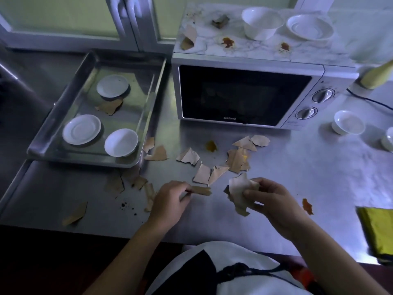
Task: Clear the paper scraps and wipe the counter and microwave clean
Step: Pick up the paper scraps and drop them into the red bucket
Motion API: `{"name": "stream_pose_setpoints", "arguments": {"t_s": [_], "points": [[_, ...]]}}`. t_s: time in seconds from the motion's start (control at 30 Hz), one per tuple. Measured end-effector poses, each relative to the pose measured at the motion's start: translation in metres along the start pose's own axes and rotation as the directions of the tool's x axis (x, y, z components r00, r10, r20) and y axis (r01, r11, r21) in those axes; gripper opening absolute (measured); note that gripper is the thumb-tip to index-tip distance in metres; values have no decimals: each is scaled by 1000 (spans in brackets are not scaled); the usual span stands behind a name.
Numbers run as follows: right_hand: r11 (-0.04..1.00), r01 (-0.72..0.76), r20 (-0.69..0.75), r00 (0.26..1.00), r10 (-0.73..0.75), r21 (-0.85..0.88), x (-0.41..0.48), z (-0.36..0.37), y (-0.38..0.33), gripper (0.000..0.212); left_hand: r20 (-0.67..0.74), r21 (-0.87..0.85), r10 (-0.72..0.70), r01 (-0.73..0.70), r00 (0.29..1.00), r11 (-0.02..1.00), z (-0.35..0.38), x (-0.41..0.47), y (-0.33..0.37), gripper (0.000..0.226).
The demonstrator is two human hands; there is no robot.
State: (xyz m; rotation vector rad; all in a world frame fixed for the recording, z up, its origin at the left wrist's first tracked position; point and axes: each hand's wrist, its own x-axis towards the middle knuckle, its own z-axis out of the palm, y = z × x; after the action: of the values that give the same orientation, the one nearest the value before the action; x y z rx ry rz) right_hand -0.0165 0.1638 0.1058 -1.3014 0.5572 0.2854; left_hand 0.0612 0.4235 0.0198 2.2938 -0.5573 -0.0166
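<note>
At the lower centre of the frame, in the head view, both hands work just above a brushed-steel tabletop [287,177]. The left hand [170,201] pinches a narrow brown paper strip [202,190] between thumb and curled fingers, the strip pointing toward the right hand. The right hand [270,199] grips a crumpled bundle of scraps [238,192], pale and ragged-edged, with its fingers curled round it. The two hands sit near each other but do not touch. More loose paper scraps [204,173], flat, torn and tan like thin card, lie scattered just beyond the hands across the middle of the frame and off to the lower left. An orange smear [211,146] marks the steel among them, another [307,206] lies right of the right hand, and dark specks [127,206] dot the surface left of the left hand. In the upper middle stands a silver microwave [244,94] with a glossy black door and two round knobs; its marbled top carries brown stains [228,42], torn paper pieces [188,39] and two white bowls [261,22]. At the left, a shallow rectangular steel tray [70,96] holds three white round dishes [81,129] and one scrap [110,106]. A folded yellow cloth [380,231] lies at the right edge, well apart from the hands.
</note>
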Motion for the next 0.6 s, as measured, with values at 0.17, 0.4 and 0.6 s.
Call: {"name": "stream_pose_setpoints", "arguments": {"t_s": [0.17,0.4,0.6], "points": [[994,-36,61,997,42,-101,5,32,-10,19,3,-92,247,-246,969,965,-23,7,28,18],[990,-127,97,986,132,-61,3,54,1,24,-31,-312,231,-229,972,922,-25,10,35,14],[994,-107,-42,993,107,17,-10,50,23,25,82,-570,162,-87,983,817,-10,10,32,15]]}}
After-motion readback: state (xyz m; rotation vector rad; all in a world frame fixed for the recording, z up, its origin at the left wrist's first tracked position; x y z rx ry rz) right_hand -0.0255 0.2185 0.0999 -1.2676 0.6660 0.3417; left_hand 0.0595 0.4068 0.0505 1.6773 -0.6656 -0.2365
